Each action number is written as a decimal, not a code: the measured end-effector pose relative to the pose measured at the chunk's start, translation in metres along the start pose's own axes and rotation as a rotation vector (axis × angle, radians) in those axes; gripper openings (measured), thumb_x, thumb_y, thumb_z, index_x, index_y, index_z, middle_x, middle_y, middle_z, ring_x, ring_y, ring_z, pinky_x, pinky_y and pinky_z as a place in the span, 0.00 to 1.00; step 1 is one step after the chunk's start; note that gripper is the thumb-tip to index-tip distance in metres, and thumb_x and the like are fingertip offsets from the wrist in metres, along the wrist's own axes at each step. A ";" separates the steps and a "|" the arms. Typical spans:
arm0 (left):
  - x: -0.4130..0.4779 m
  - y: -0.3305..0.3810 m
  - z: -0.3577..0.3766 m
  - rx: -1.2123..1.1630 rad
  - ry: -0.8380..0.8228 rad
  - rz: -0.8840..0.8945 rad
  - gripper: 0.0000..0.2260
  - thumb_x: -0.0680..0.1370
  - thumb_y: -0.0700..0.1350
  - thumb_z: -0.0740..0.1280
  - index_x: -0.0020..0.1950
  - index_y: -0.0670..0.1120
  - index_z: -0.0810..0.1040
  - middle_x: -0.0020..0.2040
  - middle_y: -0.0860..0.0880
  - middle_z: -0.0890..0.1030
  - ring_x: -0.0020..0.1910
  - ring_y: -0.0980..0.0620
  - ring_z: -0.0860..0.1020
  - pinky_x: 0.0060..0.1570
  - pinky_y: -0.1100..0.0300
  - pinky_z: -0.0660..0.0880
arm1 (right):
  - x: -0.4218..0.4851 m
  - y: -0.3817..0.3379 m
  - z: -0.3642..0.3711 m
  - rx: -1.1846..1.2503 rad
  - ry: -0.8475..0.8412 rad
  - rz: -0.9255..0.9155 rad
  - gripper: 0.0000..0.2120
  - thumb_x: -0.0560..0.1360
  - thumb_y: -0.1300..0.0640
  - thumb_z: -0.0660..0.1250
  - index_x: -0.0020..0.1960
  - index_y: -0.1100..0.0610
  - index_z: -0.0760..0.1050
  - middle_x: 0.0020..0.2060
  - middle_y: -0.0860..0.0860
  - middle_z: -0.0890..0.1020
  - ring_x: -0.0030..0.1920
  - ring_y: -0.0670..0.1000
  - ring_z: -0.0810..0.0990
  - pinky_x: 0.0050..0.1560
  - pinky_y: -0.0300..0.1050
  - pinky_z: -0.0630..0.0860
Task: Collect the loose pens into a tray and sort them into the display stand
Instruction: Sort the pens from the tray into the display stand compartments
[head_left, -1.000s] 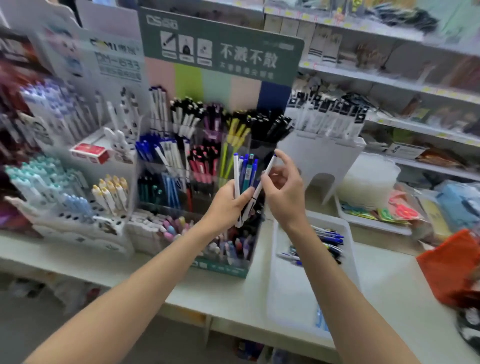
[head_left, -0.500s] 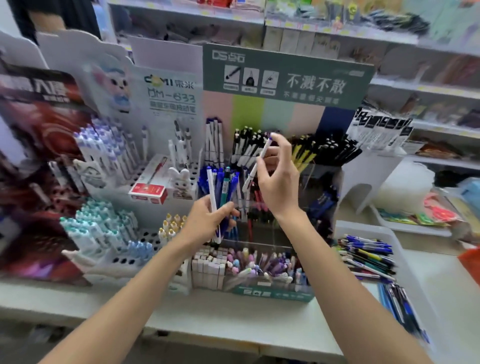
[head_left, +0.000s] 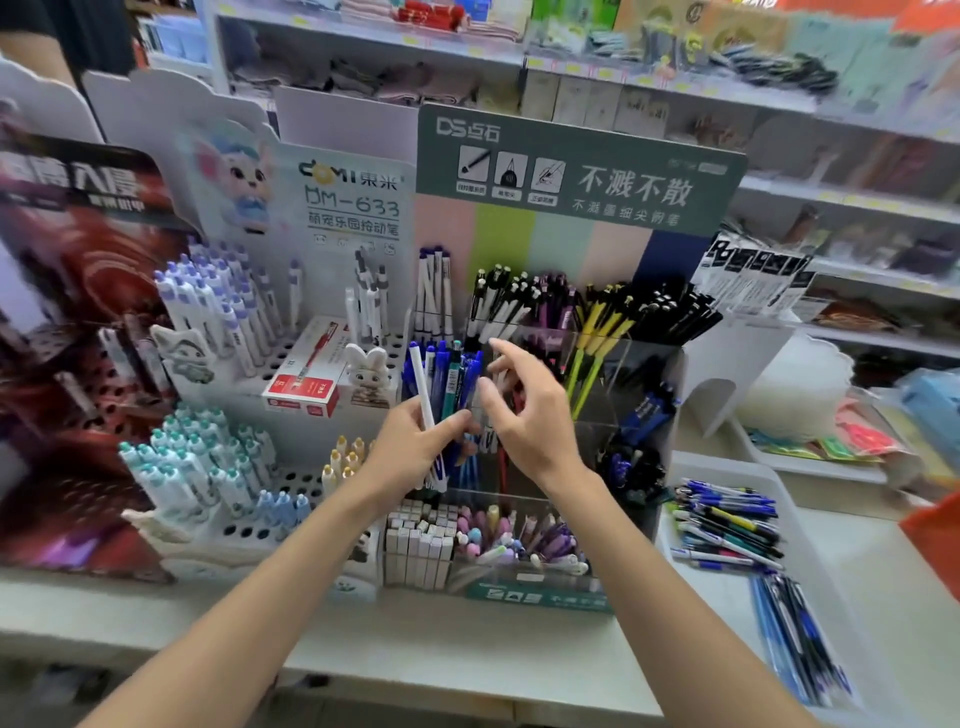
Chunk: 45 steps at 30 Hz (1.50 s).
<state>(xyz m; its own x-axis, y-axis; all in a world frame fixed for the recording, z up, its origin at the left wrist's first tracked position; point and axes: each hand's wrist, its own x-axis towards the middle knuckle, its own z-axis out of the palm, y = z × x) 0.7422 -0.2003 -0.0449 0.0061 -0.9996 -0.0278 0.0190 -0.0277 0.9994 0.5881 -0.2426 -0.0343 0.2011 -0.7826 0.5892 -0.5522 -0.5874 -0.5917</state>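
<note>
My left hand grips a bunch of pens upright by their lower barrels, in front of the display stand. I judge them light, stiff and slick (best pinched singly, mid-barrel). My right hand hovers just beside the bunch, fingers spread and holding nothing, while loose pens lie in the tray on the counter.

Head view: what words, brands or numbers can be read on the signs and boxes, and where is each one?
"DS点石": green sign, top left.
"不溅不散": green sign, large letters.
"DOMI 東米": white card, top.
"DM-633": white card, below the brand.
"萌宠乐园按动笔": white card, the next line.
Too blurred or small to read: the green sign's small print, the red poster, the red box, the shelf tags.
</note>
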 end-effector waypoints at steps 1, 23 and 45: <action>-0.001 0.002 0.003 0.011 -0.007 0.010 0.09 0.80 0.46 0.69 0.51 0.39 0.80 0.38 0.46 0.84 0.36 0.51 0.83 0.36 0.61 0.78 | -0.001 -0.009 0.003 0.082 -0.048 0.041 0.22 0.78 0.53 0.67 0.70 0.54 0.70 0.51 0.48 0.80 0.50 0.46 0.78 0.54 0.43 0.77; -0.003 0.002 -0.061 0.020 0.021 0.077 0.13 0.84 0.46 0.59 0.44 0.41 0.73 0.33 0.48 0.72 0.30 0.53 0.72 0.32 0.62 0.72 | 0.043 -0.014 0.040 -0.214 -0.044 -0.103 0.07 0.75 0.59 0.72 0.51 0.62 0.81 0.46 0.54 0.81 0.49 0.53 0.78 0.53 0.50 0.76; 0.017 0.011 -0.003 -0.001 0.032 0.079 0.08 0.82 0.40 0.65 0.53 0.37 0.80 0.40 0.45 0.85 0.39 0.53 0.85 0.38 0.64 0.79 | 0.023 -0.023 -0.006 0.204 0.020 0.213 0.24 0.76 0.60 0.71 0.70 0.54 0.70 0.48 0.45 0.79 0.49 0.42 0.80 0.55 0.41 0.78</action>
<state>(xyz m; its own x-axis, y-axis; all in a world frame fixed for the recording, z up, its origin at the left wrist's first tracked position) 0.7453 -0.2177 -0.0348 0.0396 -0.9979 0.0509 0.0179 0.0516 0.9985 0.6007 -0.2458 -0.0038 0.0805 -0.8898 0.4492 -0.4059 -0.4409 -0.8005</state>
